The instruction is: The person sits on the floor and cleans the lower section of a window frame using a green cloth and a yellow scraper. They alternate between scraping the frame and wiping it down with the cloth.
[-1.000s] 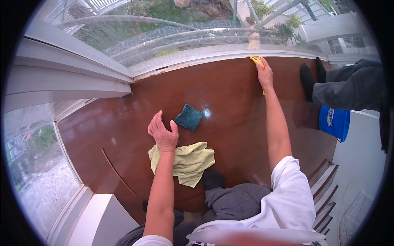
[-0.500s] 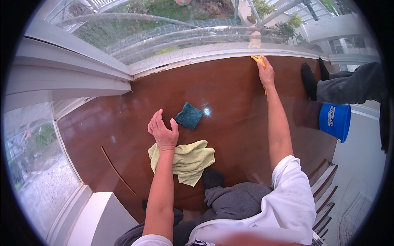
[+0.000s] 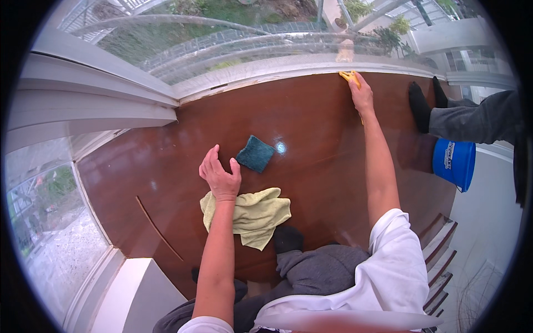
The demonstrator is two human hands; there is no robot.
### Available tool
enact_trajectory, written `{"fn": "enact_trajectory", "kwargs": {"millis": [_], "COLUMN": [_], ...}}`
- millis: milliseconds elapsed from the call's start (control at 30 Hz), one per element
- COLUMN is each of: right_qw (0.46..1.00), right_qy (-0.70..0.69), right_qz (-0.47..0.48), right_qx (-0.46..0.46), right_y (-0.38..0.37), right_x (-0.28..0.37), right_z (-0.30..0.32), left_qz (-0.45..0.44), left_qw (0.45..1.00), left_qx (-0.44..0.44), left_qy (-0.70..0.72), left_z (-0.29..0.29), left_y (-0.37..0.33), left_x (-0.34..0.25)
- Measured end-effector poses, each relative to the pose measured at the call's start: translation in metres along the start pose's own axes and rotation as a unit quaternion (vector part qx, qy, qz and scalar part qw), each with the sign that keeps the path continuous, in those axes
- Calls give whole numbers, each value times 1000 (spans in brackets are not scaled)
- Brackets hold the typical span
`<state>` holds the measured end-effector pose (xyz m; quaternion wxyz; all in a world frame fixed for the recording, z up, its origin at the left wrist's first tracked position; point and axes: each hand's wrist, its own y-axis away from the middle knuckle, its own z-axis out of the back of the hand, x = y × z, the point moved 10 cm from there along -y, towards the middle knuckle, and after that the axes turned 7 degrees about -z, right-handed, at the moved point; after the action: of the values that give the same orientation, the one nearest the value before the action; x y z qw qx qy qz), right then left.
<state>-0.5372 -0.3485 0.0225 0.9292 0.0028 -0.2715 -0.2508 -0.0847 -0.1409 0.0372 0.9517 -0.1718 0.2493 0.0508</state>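
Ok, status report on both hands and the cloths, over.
Right hand shut on yellow tool at the window sill. Left hand open, resting on yellow-green cloth. Teal pad loose beside it. Another person's legs and blue bucket off right.

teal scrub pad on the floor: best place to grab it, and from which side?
Take the teal scrub pad across its two opposite straight edges, coming straight down from above. It lies flat on the brown floor, turned like a diamond, with bare floor on all sides. The left hand hovers just beside its near-left edge, so that is likely the shortest approach. The yellow-green cloth lies apart, nearer the person.
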Motion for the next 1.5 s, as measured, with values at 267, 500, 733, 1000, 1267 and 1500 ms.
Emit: {"fn": "enact_trajectory", "kwargs": {"millis": [267, 500, 733, 1000, 1267, 1500], "right_qw": [999, 998, 996, 995, 995, 996], "right_qy": [33, 57, 79, 96, 100, 88], "right_qz": [27, 20, 29, 26, 26, 11], "right_qx": [-5, -3, -1, 9, 2, 11], "right_y": [-7, -11, -14, -13, -8, -1], "right_x": [1, 0, 2, 5, 13, 19], "right_z": [0, 0, 0, 2, 3, -2], "left_qz": [1, 3, 6, 7, 5, 6], "left_qw": [1000, 1000, 1000, 1000, 1000, 1000], "left_qx": [-1, -1, -1, 4, 1, -3], "left_qy": [2, 7, 8, 8, 10, 10], "left_z": [-1, -1, -1, -1, -1, 0], "left_y": [1, 1, 0, 1, 1, 1], "left_x": [1, 1, 2, 2, 2, 2]}}
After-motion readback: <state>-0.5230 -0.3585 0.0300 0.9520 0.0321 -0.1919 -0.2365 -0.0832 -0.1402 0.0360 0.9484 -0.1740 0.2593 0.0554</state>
